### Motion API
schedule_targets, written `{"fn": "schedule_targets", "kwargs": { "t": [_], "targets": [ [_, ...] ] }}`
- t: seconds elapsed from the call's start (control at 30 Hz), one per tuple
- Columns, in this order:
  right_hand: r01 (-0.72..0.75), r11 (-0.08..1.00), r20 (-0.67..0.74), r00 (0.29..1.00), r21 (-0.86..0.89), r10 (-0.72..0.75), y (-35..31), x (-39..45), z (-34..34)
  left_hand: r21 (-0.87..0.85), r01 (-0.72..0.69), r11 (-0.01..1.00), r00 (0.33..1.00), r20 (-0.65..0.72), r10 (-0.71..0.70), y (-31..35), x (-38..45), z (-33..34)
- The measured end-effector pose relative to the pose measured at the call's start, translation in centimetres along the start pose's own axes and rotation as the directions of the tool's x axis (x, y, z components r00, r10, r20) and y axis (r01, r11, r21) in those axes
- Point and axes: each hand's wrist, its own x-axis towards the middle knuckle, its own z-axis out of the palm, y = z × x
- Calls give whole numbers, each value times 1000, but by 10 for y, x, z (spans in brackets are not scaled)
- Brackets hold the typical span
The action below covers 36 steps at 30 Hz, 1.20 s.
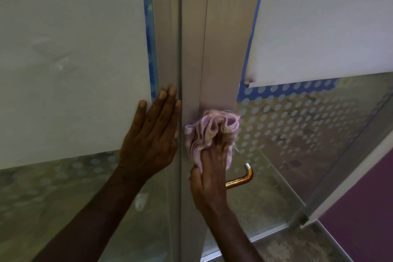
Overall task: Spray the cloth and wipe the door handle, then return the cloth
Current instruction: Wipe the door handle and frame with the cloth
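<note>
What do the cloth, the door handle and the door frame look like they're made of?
Cloth: soft woven fabric, pink-and-cream check, crumpling into folds. Door handle: likely polished metal, brassy with bright glints on its bend. Door frame: probably brushed aluminium, matte grey with a straight seam.

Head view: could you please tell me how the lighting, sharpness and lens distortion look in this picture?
Head view: dim overall, so both forearms read very dark; the wide lens bows the door frame and the panel edges outward; a bright glint sits on the handle's bend; the cloth in the right hand is slightly soft; the left hand is fairly sharp.
</note>
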Motion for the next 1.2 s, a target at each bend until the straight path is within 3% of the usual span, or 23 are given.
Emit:
{"fn": "schedule_targets", "kwargs": {
  "t": [0.13,0.2,0.3,0.43,0.5,0.63,0.7,1.0,1.1,1.2],
  "targets": [
    [260,965,-177,950,2,-256,-32,98,-23,-26,5,1000,1000,-4,-6,0,-1,1],
    [249,967,-227,940,-58,-256,-39,118,-24,-47,2,999,1000,-7,-2,0,-1,0],
    [136,989,-193,971,-54,-144,-25,77,-1,-60,13,998,1000,-4,-13,-1,-3,1],
    [-193,981,10,981,24,192,-5,-12,27,-56,2,998,1000,-8,-2,-1,-3,2],
    [-225,974,24,974,25,224,-8,-8,25,-60,-6,998,1000,0,6,-1,-4,2],
    [19,992,-125,992,125,-3,-40,70,1,-87,12,996,1000,-6,-12,0,-2,1],
    [52,990,-192,981,134,-25,-51,92,-5,-105,15,994,1000,-19,-17,0,0,-1],
    [-334,942,-5,942,42,335,-33,-19,38,-100,-8,995,1000,-15,6,-1,0,-3],
    [-351,936,-57,935,-21,349,-38,-13,37,-100,-26,995,1000,-10,25,-3,-2,-4],
    [-489,871,-202,850,39,487,-34,25,21,-111,-21,994,1000,-4,21,-3,-2,-5]
  ]
}}
